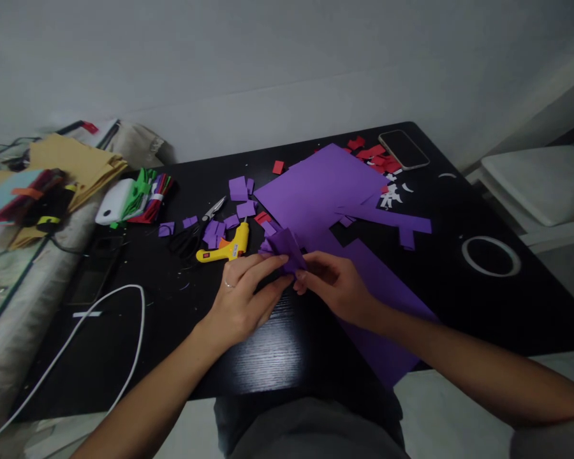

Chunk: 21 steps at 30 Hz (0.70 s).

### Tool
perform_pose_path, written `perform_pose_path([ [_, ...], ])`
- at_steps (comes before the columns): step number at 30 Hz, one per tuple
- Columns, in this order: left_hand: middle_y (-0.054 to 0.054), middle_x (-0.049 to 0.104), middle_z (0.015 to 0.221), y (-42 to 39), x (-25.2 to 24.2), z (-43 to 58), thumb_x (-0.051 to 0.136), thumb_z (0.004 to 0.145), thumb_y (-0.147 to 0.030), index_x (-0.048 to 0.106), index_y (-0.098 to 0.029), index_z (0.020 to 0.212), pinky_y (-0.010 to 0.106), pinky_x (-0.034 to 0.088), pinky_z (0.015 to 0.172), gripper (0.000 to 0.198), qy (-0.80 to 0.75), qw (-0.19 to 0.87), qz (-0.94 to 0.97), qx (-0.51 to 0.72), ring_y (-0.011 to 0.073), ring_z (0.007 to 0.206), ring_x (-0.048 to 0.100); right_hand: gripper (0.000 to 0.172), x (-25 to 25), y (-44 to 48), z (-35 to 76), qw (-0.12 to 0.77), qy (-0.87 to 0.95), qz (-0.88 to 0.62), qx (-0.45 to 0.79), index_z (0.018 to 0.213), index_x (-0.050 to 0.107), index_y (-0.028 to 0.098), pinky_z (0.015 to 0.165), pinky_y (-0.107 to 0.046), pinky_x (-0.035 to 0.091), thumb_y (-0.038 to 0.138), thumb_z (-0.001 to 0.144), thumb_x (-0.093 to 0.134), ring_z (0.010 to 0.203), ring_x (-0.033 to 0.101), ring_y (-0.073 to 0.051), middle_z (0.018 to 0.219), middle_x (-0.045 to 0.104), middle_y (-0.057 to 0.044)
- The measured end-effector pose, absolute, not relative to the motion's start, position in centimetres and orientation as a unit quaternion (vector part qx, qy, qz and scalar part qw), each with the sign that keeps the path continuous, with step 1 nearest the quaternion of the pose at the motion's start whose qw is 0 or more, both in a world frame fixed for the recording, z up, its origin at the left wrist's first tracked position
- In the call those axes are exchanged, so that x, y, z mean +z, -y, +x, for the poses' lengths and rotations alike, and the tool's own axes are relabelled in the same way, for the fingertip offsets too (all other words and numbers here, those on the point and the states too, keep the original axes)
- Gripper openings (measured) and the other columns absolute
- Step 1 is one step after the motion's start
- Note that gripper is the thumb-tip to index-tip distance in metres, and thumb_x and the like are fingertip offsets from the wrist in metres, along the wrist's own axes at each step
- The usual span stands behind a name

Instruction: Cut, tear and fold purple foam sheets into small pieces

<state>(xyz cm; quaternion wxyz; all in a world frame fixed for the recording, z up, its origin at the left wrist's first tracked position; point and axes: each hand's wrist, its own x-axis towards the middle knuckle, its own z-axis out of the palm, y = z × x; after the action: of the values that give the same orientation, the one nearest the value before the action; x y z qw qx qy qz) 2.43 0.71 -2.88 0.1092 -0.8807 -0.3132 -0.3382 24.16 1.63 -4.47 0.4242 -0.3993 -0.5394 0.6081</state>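
Both my hands pinch one folded piece of purple paper (289, 250) above the front middle of the black table. My left hand (243, 293) grips its left side between thumb and fingers, with a ring on one finger. From the right, my right hand (337, 284) is closed on the lower right edge. A yellow glue gun (236, 243) lies just beyond my left hand. Left of it are black-handled scissors (196, 229) and small purple paper squares (239, 189). Large purple sheets (325, 185) spread behind and under my right hand.
Red paper scraps (375, 156), white scraps (391, 196) and a phone (404, 150) lie at the back right. A white ring (491, 256) is on the right. A white cable (141, 319) loops at the left, near bundled coloured strips (146, 194). A white chair (540, 182) stands beyond.
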Motion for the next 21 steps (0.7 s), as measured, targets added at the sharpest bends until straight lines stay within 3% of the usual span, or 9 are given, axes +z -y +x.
perform_pose_path([
  [3, 0.011, 0.069, 0.126, -0.4, -2.7, 2.8, 0.076, 0.085, -0.019, 0.071, -0.024, 0.117, 0.043, 0.055, 0.094, 0.033, 0.312, 0.1, -0.873, -0.361, 0.0271, 0.11, 0.066, 0.025, -4.9, -1.7, 24.0, 0.428, 0.524, -0.384, 0.628, 0.098, 0.07, 0.019, 0.072, -0.03, 0.06, 0.039, 0.085, 0.079, 0.07, 0.07, -0.015, 0.079, 0.073, -0.001],
  [6, 0.009, 0.068, 0.116, -0.2, -2.7, 3.3, 0.076, 0.083, -0.021, 0.069, -0.024, 0.105, 0.04, 0.056, 0.087, 0.023, 0.353, 0.082, -0.829, -0.427, 0.0248, 0.102, 0.067, 0.024, -5.3, -1.7, 23.9, 0.429, 0.535, -0.393, 0.613, 0.1, 0.069, 0.019, 0.073, -0.03, 0.058, 0.034, 0.085, 0.079, 0.073, 0.07, -0.015, 0.081, 0.073, 0.0],
  [9, 0.007, 0.065, 0.103, -0.2, -3.2, 4.0, 0.08, 0.08, -0.027, 0.057, -0.021, 0.098, 0.036, 0.057, 0.08, 0.029, 0.439, -0.015, -0.776, -0.453, 0.0217, 0.093, 0.066, 0.018, -5.6, -1.6, 23.9, 0.437, 0.559, -0.415, 0.57, 0.1, 0.069, 0.02, 0.074, -0.03, 0.057, 0.028, 0.085, 0.077, 0.078, 0.072, -0.016, 0.086, 0.075, -0.001],
  [13, 0.0, 0.065, 0.09, -0.3, -4.2, 4.7, 0.073, 0.088, -0.028, 0.048, -0.021, 0.119, 0.025, 0.053, 0.063, 0.04, 0.515, -0.225, -0.733, -0.382, 0.0131, 0.071, 0.063, 0.017, -5.7, -1.5, 23.8, 0.442, 0.593, -0.438, 0.51, 0.101, 0.07, 0.021, 0.074, -0.03, 0.057, 0.024, 0.085, 0.075, 0.082, 0.073, -0.018, 0.09, 0.077, -0.002],
  [15, -0.001, 0.066, 0.088, -0.2, -4.5, 4.9, 0.068, 0.091, -0.024, 0.045, -0.021, 0.128, 0.022, 0.052, 0.06, 0.043, 0.507, -0.274, -0.726, -0.377, 0.0118, 0.07, 0.063, 0.018, -5.7, -1.5, 23.8, 0.444, 0.597, -0.437, 0.506, 0.102, 0.07, 0.022, 0.076, -0.03, 0.058, 0.024, 0.085, 0.075, 0.082, 0.074, -0.018, 0.091, 0.078, -0.002],
  [18, -0.002, 0.066, 0.086, -0.1, -4.5, 4.9, 0.063, 0.093, -0.018, 0.049, -0.021, 0.128, 0.021, 0.051, 0.062, 0.038, 0.497, -0.286, -0.717, -0.396, 0.0107, 0.07, 0.063, 0.02, -5.4, -1.5, 23.8, 0.444, 0.587, -0.427, 0.525, 0.104, 0.071, 0.022, 0.08, -0.031, 0.059, 0.026, 0.086, 0.075, 0.087, 0.075, -0.018, 0.094, 0.079, -0.003],
  [21, -0.003, 0.064, 0.083, -0.2, -4.5, 4.7, 0.061, 0.092, -0.014, 0.057, -0.021, 0.114, 0.02, 0.05, 0.063, 0.023, 0.494, -0.316, -0.696, -0.414, 0.0096, 0.069, 0.062, 0.024, -5.3, -1.5, 23.8, 0.44, 0.574, -0.419, 0.549, 0.108, 0.072, 0.021, 0.082, -0.032, 0.06, 0.026, 0.086, 0.075, 0.091, 0.076, -0.019, 0.098, 0.079, -0.005],
])
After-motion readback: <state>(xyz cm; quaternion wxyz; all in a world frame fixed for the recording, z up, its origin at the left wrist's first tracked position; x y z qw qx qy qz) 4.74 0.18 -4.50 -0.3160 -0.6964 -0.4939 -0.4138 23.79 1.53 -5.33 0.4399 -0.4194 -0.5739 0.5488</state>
